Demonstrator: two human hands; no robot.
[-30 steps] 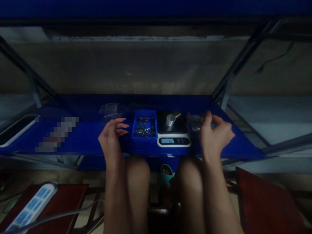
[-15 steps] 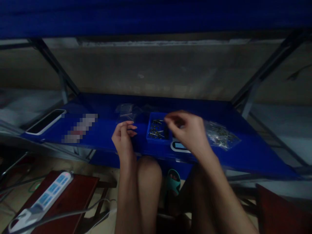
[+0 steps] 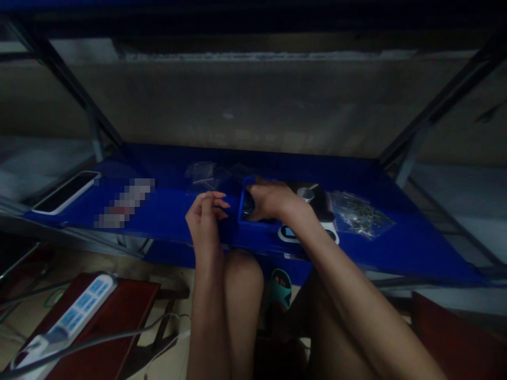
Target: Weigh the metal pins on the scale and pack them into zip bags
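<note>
Box (image 3: 257, 224) of small dark pieces (image 3: 249, 207), right hand (image 3: 273, 198) inside.
Plain blue and open-topped, it stands on the table (image 3: 170, 211) just left of the scale (image 3: 322, 208); its left wall runs toward the table's back, long axis unclear beneath the hand. Right fingers' grip hidden, cannot be told; left hand (image 3: 206, 211) released, loosely curled.

Blue box (image 3: 257, 224) upright on tabletop (image 3: 170, 211), metal pieces (image 3: 249, 207) inside.

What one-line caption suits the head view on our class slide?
Right hand in a blue bin beside a scale; left hand hovers nearby.
</note>
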